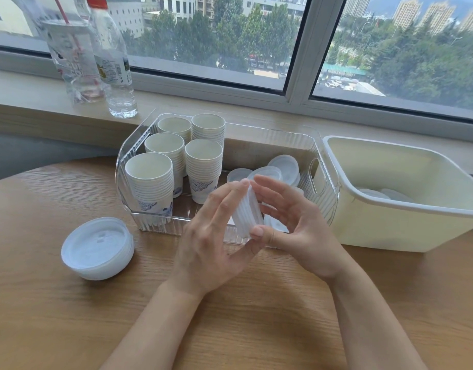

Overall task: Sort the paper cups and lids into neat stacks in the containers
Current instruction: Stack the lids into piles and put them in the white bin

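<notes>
Both hands hold a short stack of white plastic lids (246, 213) on edge, just in front of the clear ribbed container (160, 222). My left hand (211, 236) pinches the stack between thumb and fingers. My right hand (291, 220) cups its other side with fingers nearly straight. Several stacks of white paper cups (152, 180) with blue prints stand in the clear container's left half. Loose lids (280, 169) lie in its right half. Another lid stack (96, 248) rests on the table at the left. The cream bin (406, 225) at the right has lids (382, 194) on its bottom.
A round wooden table (256, 303) carries everything. On the window ledge behind stand a clear water bottle (115, 62) and a plastic cup with a red straw (72, 54). The window frame runs along the back.
</notes>
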Demonstrator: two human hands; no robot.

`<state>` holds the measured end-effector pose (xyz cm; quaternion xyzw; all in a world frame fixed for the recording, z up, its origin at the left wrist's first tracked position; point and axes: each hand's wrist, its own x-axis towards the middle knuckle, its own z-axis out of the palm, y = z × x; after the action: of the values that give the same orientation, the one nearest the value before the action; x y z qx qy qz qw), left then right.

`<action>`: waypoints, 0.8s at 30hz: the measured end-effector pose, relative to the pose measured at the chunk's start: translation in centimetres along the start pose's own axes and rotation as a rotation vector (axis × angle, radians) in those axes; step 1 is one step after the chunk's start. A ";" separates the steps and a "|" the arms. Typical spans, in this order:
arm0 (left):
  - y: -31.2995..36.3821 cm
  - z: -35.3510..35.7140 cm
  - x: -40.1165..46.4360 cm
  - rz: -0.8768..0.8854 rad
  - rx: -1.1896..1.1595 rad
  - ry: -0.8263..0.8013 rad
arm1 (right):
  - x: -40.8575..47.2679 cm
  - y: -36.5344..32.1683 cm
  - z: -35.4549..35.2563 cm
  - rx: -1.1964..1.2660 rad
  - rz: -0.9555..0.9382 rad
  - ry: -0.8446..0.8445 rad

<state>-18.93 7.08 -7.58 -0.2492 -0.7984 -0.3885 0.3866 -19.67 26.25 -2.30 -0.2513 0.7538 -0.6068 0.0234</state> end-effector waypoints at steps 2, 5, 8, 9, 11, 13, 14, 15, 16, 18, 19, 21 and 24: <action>-0.1 0.1 0.0 -0.007 0.006 0.026 | 0.0 0.1 0.0 -0.002 -0.007 0.017; -0.7 -0.2 -0.1 -0.054 0.067 0.069 | 0.0 0.2 0.0 -0.059 -0.003 0.121; -1.3 -0.4 -0.2 -0.108 0.158 0.120 | 0.4 0.5 -0.3 -0.219 0.033 0.282; -1.4 -0.4 -0.2 -0.121 0.180 0.131 | 0.7 0.5 -0.4 -0.263 0.045 0.316; -1.5 -0.3 -0.2 -0.142 0.217 0.146 | 1.4 0.5 -0.4 -0.387 0.056 0.355; -1.6 -0.3 -0.2 -0.169 0.252 0.154 | 2.4 0.5 -0.4 -0.555 0.051 0.363; -1.6 -0.3 -0.2 -0.183 0.263 0.153 | 2.9 0.6 -0.4 -0.638 0.051 0.353; -1.6 -0.4 -0.2 -0.191 0.271 0.151 | 3.5 0.6 -0.5 -0.718 0.057 0.338; -1.6 -0.3 -0.2 -0.194 0.280 0.147 | 4.0 0.7 -0.5 -0.795 0.068 0.321; -1.6 -0.3 -0.2 -0.197 0.289 0.139 | 5.1 0.8 -0.8 -0.928 0.094 0.288; -1.6 -0.3 -0.2 -0.201 0.287 0.136 | 5.5 0.9 -0.9 -0.981 0.106 0.269; -1.6 -0.3 -0.1 -0.208 0.284 0.136 | 6.1 1.1 -0.9 -1.067 0.124 0.238; -1.6 -0.3 -0.1 -0.212 0.283 0.133 | 6.7 1.5 -0.9 -1.160 0.155 0.216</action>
<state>-19.81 5.88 -8.24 -0.0807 -0.8395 -0.3267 0.4266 -26.41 24.57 -1.65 -0.1043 0.9764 -0.1145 -0.1503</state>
